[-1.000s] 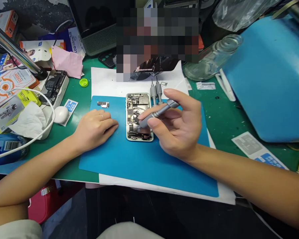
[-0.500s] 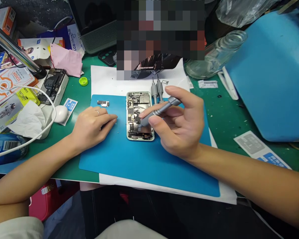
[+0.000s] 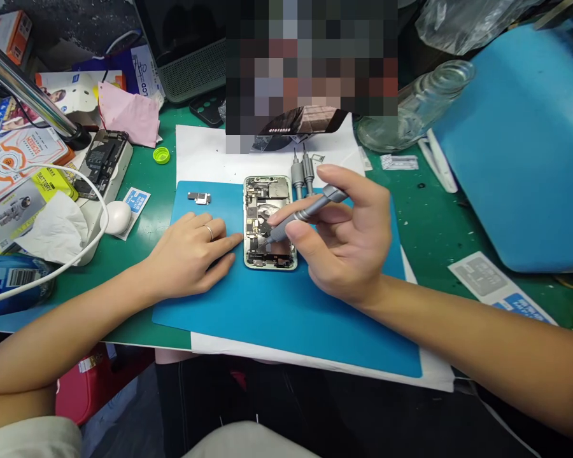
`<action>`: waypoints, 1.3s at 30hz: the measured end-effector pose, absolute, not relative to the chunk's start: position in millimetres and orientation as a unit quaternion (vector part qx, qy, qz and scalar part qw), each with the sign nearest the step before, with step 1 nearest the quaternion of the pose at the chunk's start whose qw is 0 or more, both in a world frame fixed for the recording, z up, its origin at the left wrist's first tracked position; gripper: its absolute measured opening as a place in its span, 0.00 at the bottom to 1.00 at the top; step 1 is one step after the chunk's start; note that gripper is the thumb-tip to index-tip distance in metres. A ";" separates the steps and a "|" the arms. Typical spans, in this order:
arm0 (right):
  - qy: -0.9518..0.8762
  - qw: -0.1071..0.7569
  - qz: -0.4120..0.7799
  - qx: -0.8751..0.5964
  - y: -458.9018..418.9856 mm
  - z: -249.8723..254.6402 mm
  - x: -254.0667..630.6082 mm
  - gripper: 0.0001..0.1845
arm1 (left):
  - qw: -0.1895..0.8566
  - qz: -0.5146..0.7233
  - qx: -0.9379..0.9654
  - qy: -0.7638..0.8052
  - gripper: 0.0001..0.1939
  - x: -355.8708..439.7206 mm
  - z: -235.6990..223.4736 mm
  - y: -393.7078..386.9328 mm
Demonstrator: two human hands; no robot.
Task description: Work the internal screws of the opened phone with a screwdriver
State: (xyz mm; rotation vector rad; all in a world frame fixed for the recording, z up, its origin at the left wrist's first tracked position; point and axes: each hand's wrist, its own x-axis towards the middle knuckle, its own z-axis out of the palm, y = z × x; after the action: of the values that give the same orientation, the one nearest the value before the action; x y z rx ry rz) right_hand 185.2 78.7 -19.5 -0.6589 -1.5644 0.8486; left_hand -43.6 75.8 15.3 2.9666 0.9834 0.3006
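An opened smartphone (image 3: 271,191) lies on the blue mat (image 3: 277,318), its inner parts exposed. My right hand (image 3: 346,238) grips a grey screwdriver (image 3: 305,213) at a slant, its tip down at the lower left part of the phone. My left hand (image 3: 195,254) rests on the mat with its fingers apart, the index fingertip at the phone's left edge; it holds nothing. A small metal phone part (image 3: 199,198) lies on the mat beyond my left hand. Two more screwdrivers (image 3: 297,175) lie behind the phone, partly hidden by my right hand.
To the left are a second opened phone (image 3: 102,162), boxes (image 3: 16,162), a white cable (image 3: 100,197) and a crumpled tissue (image 3: 55,229). A green cap (image 3: 161,155) lies behind the mat. Rightwards stand a glass jar (image 3: 410,105) and a large blue panel (image 3: 516,146).
My left hand has moved right and its fingers have opened out, the index fingertip now reaching the phone's edge. My right hand and the screwdriver look almost unchanged.
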 end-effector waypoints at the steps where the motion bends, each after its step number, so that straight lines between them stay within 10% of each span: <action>1: -0.669 0.580 0.365 -0.288 78.6 -19.7 185.0 0.27 | -0.004 0.090 0.946 0.312 0.17 -43.3 16.0 75.5; 39: -0.663 0.571 0.379 -0.301 78.4 -20.5 184.6 0.26 | -0.081 0.081 0.955 0.275 0.13 -42.6 23.2 74.9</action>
State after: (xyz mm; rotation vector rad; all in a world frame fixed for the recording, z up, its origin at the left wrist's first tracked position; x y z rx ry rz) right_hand 184.6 78.4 -20.5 -0.7073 -1.5554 0.8886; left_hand -42.6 74.9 23.2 3.1642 0.9117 0.2680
